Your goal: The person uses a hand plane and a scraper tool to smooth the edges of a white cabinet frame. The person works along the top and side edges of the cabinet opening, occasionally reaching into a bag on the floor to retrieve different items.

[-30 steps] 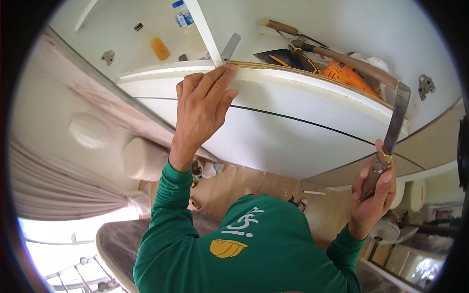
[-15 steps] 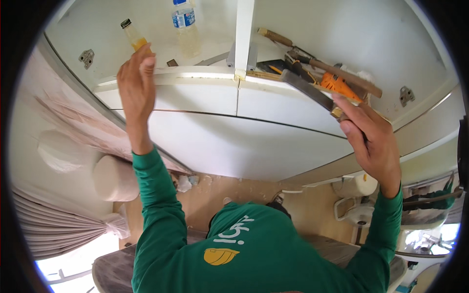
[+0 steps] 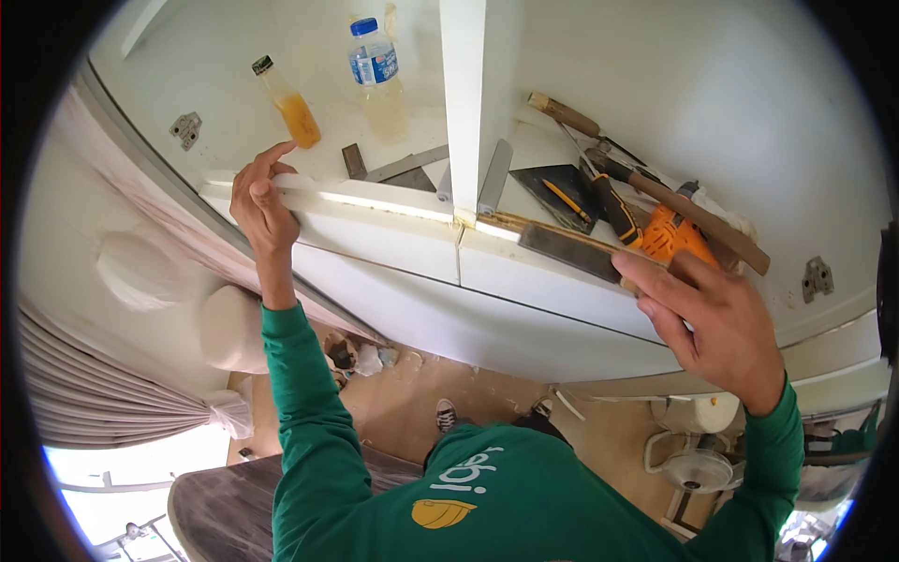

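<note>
My right hand point(image 3: 716, 323) is closed around the handle end of a chisel point(image 3: 569, 251) with a wide, dark, flat blade. The blade points left and lies along the cabinet's front edge, just right of the central divider point(image 3: 464, 112). At the left end of the white front edge point(image 3: 384, 208) is my left hand point(image 3: 265, 206), its fingers bent but apart and its thumb on the near side. Whether it presses on the edge is hard to see. Just beyond those fingers stands a small bottle of orange liquid point(image 3: 298, 117).
In the right compartment lie an orange power tool point(image 3: 670, 234), a yellow-and-black handled tool point(image 3: 618, 211), a long wooden-handled tool point(image 3: 702, 217) and a pencil point(image 3: 566, 199). The left one holds a water bottle point(image 3: 376, 75) and metal pieces point(image 3: 409, 164). A standing fan point(image 3: 698, 468) is lower right.
The chisel has come down from a slant to lie along the front edge. My left hand has lowered toward the edge. The view has shifted, showing more inside the cabinet.
</note>
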